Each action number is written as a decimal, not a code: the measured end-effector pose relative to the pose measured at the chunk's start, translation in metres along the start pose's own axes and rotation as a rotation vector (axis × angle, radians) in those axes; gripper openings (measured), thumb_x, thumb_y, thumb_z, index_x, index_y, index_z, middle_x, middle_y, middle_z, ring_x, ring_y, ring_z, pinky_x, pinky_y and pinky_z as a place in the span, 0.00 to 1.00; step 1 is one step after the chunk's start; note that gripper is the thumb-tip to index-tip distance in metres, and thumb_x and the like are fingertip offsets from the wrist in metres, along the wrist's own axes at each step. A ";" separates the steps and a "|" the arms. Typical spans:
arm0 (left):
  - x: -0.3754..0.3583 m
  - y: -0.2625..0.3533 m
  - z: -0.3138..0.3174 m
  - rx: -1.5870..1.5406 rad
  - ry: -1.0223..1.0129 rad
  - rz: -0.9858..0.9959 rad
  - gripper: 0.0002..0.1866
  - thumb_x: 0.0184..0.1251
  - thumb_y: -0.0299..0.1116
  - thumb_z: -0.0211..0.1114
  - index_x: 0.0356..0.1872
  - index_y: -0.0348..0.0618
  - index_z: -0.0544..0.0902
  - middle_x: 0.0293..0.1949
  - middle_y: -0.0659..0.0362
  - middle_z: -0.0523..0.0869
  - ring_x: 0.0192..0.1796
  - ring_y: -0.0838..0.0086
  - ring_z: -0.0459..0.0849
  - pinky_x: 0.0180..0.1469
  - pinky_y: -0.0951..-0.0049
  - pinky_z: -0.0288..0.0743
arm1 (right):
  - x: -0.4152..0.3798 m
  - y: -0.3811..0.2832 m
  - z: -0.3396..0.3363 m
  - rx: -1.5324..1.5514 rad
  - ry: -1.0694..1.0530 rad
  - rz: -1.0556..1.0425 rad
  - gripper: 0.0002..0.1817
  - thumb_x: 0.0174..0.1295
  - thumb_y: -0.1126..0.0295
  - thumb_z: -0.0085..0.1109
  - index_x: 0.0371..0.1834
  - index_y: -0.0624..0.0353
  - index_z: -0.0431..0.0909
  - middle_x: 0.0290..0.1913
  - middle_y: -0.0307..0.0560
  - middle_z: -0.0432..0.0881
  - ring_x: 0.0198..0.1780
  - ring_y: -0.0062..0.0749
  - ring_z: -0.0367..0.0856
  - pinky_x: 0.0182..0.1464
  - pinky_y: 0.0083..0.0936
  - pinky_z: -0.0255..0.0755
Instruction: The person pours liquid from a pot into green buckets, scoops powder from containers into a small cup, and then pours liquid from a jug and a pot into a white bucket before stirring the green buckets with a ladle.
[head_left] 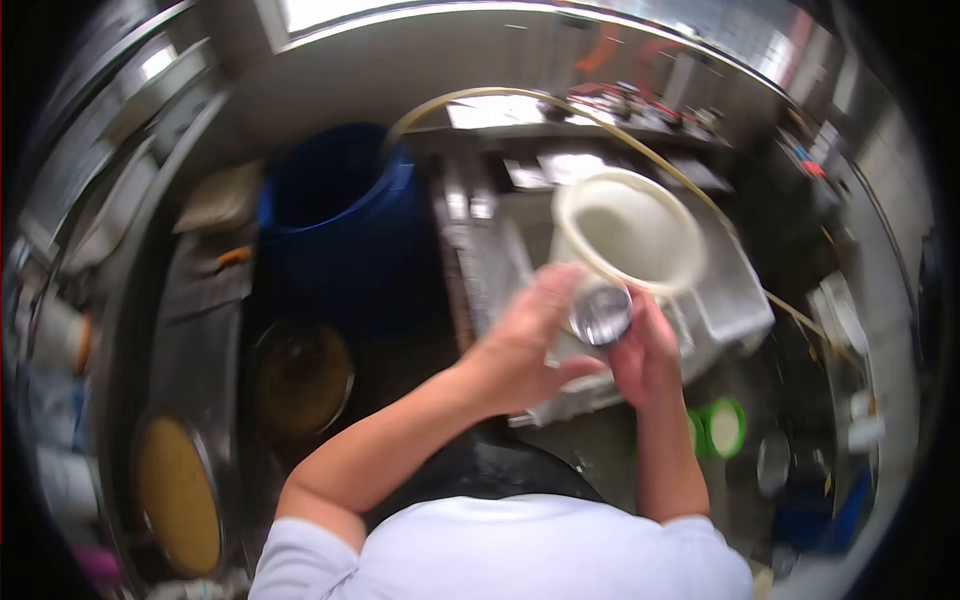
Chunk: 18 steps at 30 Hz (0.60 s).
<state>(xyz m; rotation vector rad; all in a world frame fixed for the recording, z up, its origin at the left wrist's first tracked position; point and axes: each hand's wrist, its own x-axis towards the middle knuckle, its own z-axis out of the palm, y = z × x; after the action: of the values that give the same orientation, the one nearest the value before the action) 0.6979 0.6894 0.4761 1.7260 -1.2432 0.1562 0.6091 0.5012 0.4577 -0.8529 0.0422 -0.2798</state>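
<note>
A small, shiny round metal cup (601, 316) is between my hands, its round face towards me. Fingers of my right hand (645, 350) curl at its right and lower edge and hold it. At the cup's left, my left hand (530, 335) is blurred, its thumb and fingers spread apart around that side. Just beyond the cup stands a large cream-white bucket (690, 235) with a thick rim, overlapped by my fingertips in this view. Beneath and to the right of the bucket is a white plastic tub (735, 312).
A tall blue barrel (345, 255) stands at left. From it a yellowish hose (520, 93) arcs over the bucket to the right. Two round yellowish-brown surfaces, one (180, 495) larger, lie at lower left. Green-rimmed containers (724, 428) sit low at right.
</note>
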 end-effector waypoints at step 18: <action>-0.092 0.005 -0.227 0.741 0.256 -0.329 0.35 0.56 0.40 0.79 0.62 0.35 0.78 0.58 0.46 0.81 0.61 0.52 0.78 0.66 0.55 0.73 | 0.050 -0.037 -0.113 -1.038 0.488 -0.770 0.21 0.79 0.71 0.53 0.71 0.67 0.69 0.66 0.49 0.75 0.64 0.32 0.76 0.69 0.27 0.68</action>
<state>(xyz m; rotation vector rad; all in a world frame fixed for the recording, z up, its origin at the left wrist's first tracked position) 0.7421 0.9200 0.5442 2.4187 -0.7281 0.6851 0.6320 0.3814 0.4147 -1.7993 0.3389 -1.2567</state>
